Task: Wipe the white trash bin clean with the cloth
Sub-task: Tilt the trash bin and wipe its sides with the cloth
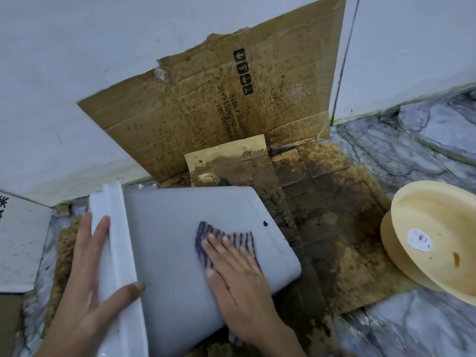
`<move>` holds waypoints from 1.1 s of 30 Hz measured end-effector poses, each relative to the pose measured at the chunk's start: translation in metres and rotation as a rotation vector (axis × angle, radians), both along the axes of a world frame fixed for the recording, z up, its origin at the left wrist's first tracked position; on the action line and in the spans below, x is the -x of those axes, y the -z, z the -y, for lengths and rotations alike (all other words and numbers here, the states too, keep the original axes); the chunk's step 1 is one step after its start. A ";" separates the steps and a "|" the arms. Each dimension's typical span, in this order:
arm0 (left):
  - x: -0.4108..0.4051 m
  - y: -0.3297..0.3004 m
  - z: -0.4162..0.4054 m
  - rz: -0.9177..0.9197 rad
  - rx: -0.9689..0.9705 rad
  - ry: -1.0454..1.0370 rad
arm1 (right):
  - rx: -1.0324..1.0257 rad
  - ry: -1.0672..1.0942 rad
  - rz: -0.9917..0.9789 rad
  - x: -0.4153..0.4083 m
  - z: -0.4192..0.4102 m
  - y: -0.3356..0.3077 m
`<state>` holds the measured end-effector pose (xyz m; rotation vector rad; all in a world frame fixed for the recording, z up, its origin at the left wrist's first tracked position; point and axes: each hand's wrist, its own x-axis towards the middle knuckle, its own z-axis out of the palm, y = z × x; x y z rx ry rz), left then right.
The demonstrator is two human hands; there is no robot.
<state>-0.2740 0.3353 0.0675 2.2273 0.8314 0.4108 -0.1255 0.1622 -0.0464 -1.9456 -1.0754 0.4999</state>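
The white trash bin lies on its side on the floor, its rim toward the left and its base toward the right. My left hand grips the rim, fingers over its outer lip and thumb on the bin's wall. My right hand lies flat on the bin's side and presses a blue-and-white striped cloth against it. The cloth sticks out beyond my fingertips and a bit shows below my wrist. A small dark spot sits on the bin near its base.
Stained brown cardboard leans against the white wall behind the bin, and more dirty cardboard covers the marble floor under and right of it. A cream round lid rests at the right. A white panel lies at the left.
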 end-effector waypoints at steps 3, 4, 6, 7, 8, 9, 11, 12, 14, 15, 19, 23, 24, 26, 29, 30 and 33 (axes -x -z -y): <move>0.000 0.002 0.000 0.020 0.011 -0.015 | 0.085 0.221 -0.047 -0.011 0.036 0.026; -0.001 0.002 0.001 0.020 0.017 -0.022 | 0.130 0.301 -0.063 -0.024 0.041 0.038; -0.003 0.001 0.004 0.024 0.038 -0.031 | 0.236 0.393 -0.194 -0.059 0.042 0.053; -0.005 0.000 0.004 0.027 0.042 -0.031 | 0.280 0.405 -0.277 -0.076 0.038 0.055; -0.007 0.000 0.005 0.027 0.042 -0.028 | 0.318 0.396 -0.315 -0.087 0.031 0.053; -0.009 -0.001 0.005 0.024 0.040 -0.026 | 0.353 0.376 -0.301 -0.090 0.023 0.049; -0.011 -0.002 0.006 0.032 0.043 -0.028 | 0.353 0.339 -0.189 -0.072 0.007 0.036; -0.011 -0.003 0.006 0.035 0.042 -0.027 | 0.292 0.312 -0.123 -0.053 0.003 0.030; -0.009 -0.003 0.007 0.029 0.037 -0.032 | 0.152 0.217 -0.052 -0.011 0.008 0.017; -0.008 -0.003 0.007 0.026 0.037 -0.032 | 0.099 0.183 -0.062 0.004 0.015 0.012; -0.011 -0.003 0.007 0.042 0.043 -0.024 | 0.110 0.247 -0.126 -0.011 0.034 0.017; -0.018 -0.006 0.012 0.046 0.032 -0.019 | 0.294 0.217 -0.235 -0.069 0.010 0.015; -0.019 -0.007 0.013 0.048 0.033 -0.024 | 0.303 0.162 -0.222 -0.073 -0.005 0.006; -0.020 -0.007 0.014 0.046 0.025 -0.019 | 0.245 0.046 -0.181 -0.065 -0.038 -0.016; -0.020 -0.005 0.012 0.022 -0.002 -0.004 | 0.065 -0.129 -0.121 -0.024 -0.061 -0.051; -0.019 -0.005 0.011 0.019 -0.004 -0.004 | -0.007 -0.176 -0.098 -0.008 -0.055 -0.056; -0.014 -0.002 0.009 0.017 0.004 -0.018 | -0.099 -0.165 -0.087 0.019 -0.013 -0.047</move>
